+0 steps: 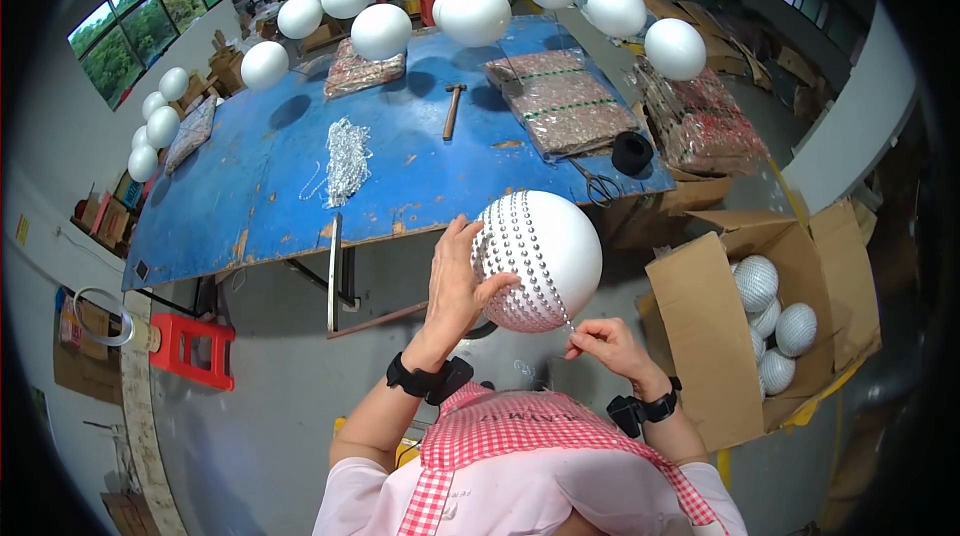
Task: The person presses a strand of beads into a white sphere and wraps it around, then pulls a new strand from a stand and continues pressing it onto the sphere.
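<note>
A hammer (452, 116) lay on the big blue worktop (255, 161), which had lots of worn brown spots, and to the right of it was a shiny see-through pack (560, 101) with green lines across it, with a fat black roll (631, 153) and a pair of scissors (602, 189) near its bottom end. Another wrapped pack (364, 74) lay on the far side. Over on the left, a red stool (195, 348) stood on the grey floor (265, 436), and green trees (115, 61) showed through a window (150, 16).
</note>
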{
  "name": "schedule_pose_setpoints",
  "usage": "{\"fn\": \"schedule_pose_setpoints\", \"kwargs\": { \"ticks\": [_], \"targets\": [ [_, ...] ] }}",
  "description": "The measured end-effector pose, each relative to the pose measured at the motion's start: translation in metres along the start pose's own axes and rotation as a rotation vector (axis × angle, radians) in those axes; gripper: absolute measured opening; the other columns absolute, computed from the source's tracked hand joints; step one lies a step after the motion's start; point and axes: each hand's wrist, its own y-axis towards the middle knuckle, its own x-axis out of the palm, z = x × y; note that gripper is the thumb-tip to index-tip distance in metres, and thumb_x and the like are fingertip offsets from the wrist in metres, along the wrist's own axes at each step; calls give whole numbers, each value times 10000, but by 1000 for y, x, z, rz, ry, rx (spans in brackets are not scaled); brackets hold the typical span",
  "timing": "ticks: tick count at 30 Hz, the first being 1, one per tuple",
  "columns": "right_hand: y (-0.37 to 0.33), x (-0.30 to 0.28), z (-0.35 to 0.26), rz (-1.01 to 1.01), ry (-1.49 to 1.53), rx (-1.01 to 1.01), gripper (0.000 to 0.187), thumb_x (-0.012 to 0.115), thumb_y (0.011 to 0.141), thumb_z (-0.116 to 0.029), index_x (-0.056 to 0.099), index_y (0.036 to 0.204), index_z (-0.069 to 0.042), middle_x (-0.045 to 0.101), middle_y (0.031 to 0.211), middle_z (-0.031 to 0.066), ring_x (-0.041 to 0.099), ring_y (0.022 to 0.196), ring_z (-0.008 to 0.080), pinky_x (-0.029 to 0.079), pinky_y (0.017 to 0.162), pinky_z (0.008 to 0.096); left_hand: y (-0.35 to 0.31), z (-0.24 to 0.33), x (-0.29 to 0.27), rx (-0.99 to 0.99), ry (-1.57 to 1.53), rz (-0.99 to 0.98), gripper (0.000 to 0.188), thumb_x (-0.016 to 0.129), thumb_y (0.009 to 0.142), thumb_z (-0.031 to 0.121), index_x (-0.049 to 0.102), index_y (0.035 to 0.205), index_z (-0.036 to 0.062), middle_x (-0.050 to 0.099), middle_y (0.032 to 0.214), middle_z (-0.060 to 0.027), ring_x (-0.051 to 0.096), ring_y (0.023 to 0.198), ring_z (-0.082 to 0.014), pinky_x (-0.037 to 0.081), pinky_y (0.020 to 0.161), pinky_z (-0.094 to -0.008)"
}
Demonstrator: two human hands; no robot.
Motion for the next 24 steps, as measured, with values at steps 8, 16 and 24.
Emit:
{"fn": "schedule_pose_setpoints", "kwargs": {
  "ticks": [8,16,24],
  "targets": [
    [-2,2,-2,-2,-12,7,229,575,957,-151,659,857,37,680,796,59,664,766,123,510,713,245,-2,-4,-4,94,69,-188,798,813,657,420,502,1274,21,531,1289,-220,477,1242,-389,384,1011,-472],
    [-3,0,-6,20,24,-22,243,580,964,-173,643,871,42,668,813,56,668,770,131,526,709,254,-2,-2,-2,78,40,-27,805,828,668,365,473,1299,11,548,1219,-230,491,1191,-394,403,993,-454],
    [0,-4,-2,58,-1,-33,256,583,961,-185,642,852,39,655,786,46,663,754,125,522,691,253,1,-4,-4,116,141,-126,607,768,738,373,565,1208,47,581,1194,-157,508,1168,-361,406,957,-439]
  ]
}}
